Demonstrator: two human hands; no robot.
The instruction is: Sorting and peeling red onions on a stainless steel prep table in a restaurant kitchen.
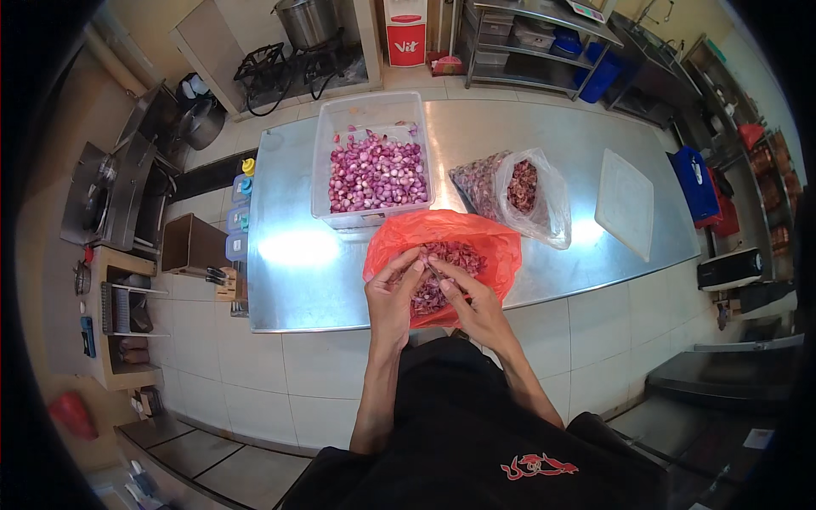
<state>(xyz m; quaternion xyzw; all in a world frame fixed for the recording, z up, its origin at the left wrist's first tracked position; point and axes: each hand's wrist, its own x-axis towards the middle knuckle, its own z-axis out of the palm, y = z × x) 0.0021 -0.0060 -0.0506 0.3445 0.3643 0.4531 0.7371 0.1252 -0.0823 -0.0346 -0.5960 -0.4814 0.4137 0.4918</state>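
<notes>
Above an opened red plastic bag (503,252), both hands meet at the fingertips. My left hand (390,292) pinches a small shallot (424,254), mostly covered by the fingers. The fingertips of my right hand (475,305) touch the same shallot and grip a thin dark tool (436,272), apparently a small knife; its handle is hidden. Purple shallot skins (468,255) lie inside the red bag. Just beyond it, a clear plastic tub (370,220) contains many peeled shallots (379,169). To the right, a clear plastic bag (553,220) lies open, filled with brownish unpeeled shallots (523,185).
Everything rests on a stainless steel table (306,287). A translucent lid (625,204) lies at its right. A knife block (228,284) and lidded containers (237,220) stand along the left edge. Farther off are a gas burner (261,64) with a large pot (309,22) and a steel shelf (529,60).
</notes>
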